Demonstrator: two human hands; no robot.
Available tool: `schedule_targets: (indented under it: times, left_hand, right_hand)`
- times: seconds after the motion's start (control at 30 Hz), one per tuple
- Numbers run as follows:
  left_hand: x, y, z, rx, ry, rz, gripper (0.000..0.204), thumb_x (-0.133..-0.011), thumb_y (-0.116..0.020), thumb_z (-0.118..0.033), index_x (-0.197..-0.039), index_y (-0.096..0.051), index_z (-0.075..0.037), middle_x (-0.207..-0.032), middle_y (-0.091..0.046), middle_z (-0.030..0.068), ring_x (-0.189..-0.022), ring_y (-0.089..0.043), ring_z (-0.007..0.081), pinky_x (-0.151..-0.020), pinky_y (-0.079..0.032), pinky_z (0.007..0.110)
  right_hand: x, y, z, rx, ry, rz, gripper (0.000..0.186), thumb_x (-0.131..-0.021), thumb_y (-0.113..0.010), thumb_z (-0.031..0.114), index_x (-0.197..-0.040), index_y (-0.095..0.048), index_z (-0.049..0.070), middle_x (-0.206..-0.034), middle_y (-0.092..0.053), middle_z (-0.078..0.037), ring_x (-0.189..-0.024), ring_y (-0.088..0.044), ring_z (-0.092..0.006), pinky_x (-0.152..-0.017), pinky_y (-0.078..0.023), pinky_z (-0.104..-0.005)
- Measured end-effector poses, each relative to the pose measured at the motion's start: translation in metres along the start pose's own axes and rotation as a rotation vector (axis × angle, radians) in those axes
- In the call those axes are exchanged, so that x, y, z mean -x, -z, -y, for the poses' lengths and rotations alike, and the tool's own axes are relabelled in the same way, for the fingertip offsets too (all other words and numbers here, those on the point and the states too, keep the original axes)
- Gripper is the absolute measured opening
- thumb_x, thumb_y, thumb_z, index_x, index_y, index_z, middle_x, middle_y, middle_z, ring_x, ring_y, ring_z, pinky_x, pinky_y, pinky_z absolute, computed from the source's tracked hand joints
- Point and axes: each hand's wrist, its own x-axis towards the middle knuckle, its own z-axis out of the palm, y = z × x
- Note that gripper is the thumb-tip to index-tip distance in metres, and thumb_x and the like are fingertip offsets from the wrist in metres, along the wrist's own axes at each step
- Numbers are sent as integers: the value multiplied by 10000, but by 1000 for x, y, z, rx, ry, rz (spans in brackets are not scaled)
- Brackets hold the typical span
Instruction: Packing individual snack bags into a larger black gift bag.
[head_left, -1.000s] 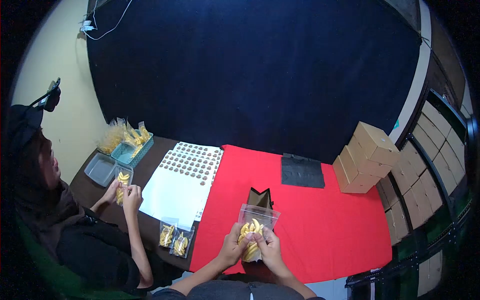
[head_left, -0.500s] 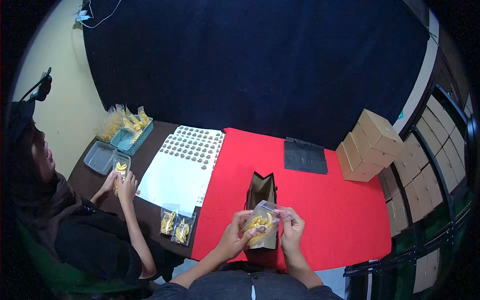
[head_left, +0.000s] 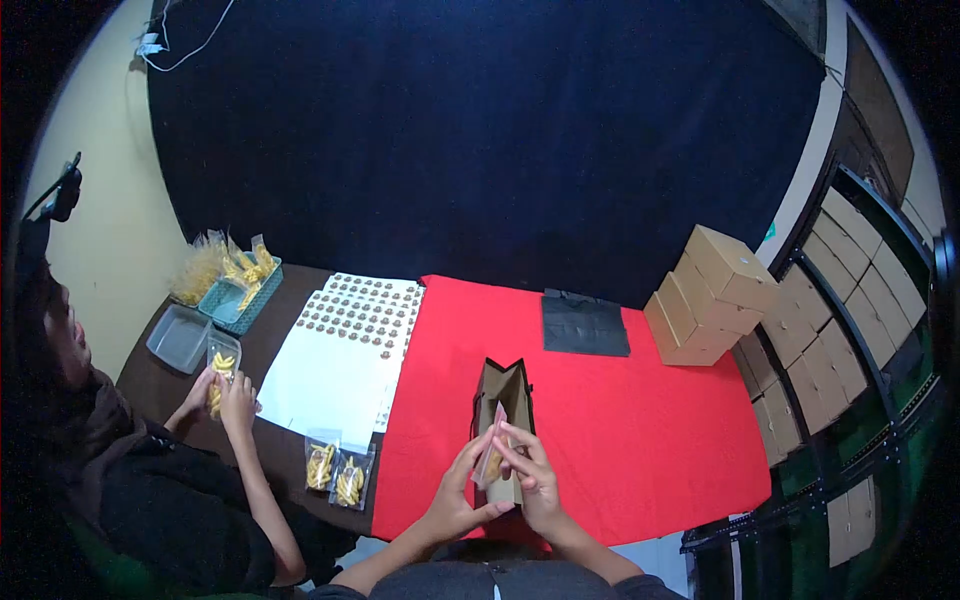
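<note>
Between my two hands a clear zip pouch of yellow curved snacks (head_left: 488, 464) stands on edge, so only its narrow side shows. My left hand (head_left: 460, 498) grips it from the left, fingers along its face. From the other side my right hand (head_left: 537, 482) presses its fingers against the pouch. Just beneath and beyond them is a paper bag (head_left: 490, 388), upright with its mouth open, brown inside and dark at the rim. My hands and the pouch cover much of its near part, and what it contains is hidden.
At left a co-worker's hands (head_left: 230, 392) hold another snack pouch. Two filled pouches (head_left: 350, 482) lie by the sticker sheets (head_left: 300, 375). A green basket (head_left: 236, 316) and plastic container (head_left: 178, 340) stand behind. Flat black bags (head_left: 585, 325) and cardboard boxes (head_left: 708, 290) sit at right.
The pouch has turned from face-up to edge-on and moved slightly left, with both hands closer together around it. The whole view has shifted a little.
</note>
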Motion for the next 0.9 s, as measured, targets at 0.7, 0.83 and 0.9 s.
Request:
schedule_targets:
  times: [0.7, 0.83, 0.9]
  left_hand:
    - [-8, -3, 16, -66, -62, -279, 311, -923, -487, -204, -1138, -534, 16, -1188, -523, 153, -1113, -500, 233, -953, -386, 355]
    - [-6, 5, 17, -145, -58, -205, 452, -843, -615, -198, -1225, -462, -8, -1298, -410, 156, -1169, -458, 262, -982, -366, 384]
    - [-5, 5, 16, -249, -78, -103, 516, -810, -661, -208, -1238, -451, -9, -1306, -396, 158, -1191, -441, 269, -990, -359, 385]
  right_hand:
    - [-1, 19, 8, -18, -113, -322, 188, -869, -564, 60, -1019, -648, -16, -1063, -586, -130, -994, -560, -205, -870, -433, -301]
    - [-1, 16, 1, 89, 16, -277, 228, -867, -573, 83, -1066, -626, -15, -1092, -571, -134, -1016, -556, -234, -887, -425, -316]
    - [-2, 9, 4, 195, 47, -176, 285, -862, -587, 128, -1112, -600, -8, -1118, -558, -138, -1040, -542, -249, -902, -414, -332]
